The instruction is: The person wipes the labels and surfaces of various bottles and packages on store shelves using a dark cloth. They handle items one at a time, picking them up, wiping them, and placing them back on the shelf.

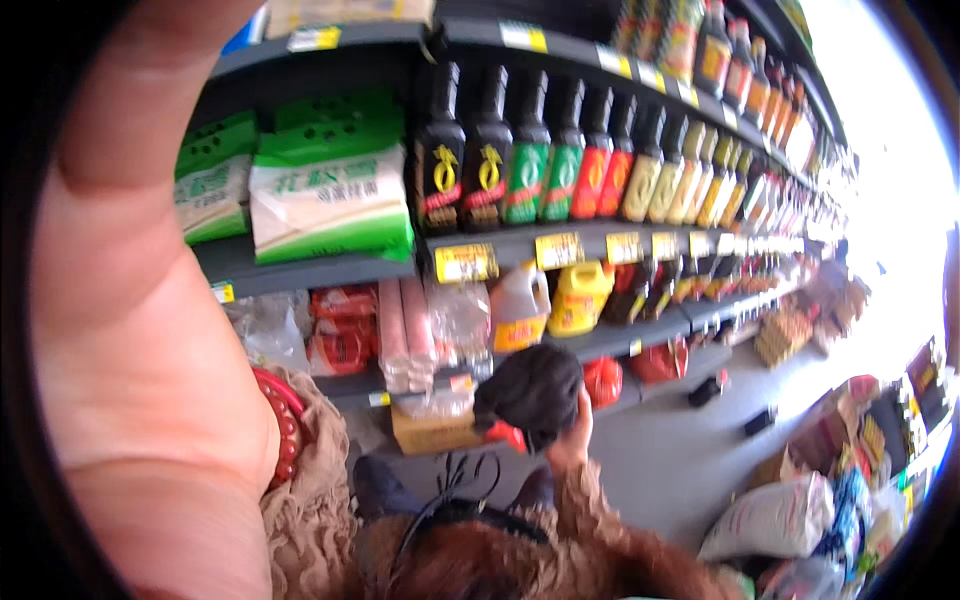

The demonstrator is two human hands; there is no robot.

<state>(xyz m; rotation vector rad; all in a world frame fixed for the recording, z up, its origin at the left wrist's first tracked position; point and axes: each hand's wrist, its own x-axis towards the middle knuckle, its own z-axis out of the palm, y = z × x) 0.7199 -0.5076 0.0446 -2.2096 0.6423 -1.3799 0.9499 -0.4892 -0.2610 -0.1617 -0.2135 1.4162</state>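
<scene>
— Fingers (578, 408) of the right hand (572, 432) are curling round a dark bundle (530, 392). Where is it sitting?

— Low, in the middle, near the bottom shelf (650, 335). It is bulging up and left from that hand.

— And the left hand (140, 290)?

— It is filling the near left, very close and blurry. I cannot tell how its fingers are sitting. Only the right hand is touching the bundle.

— Anything around?

— Dark bottles (520, 150) are standing high above, and 2 jugs (550, 300) just behind.
</scene>
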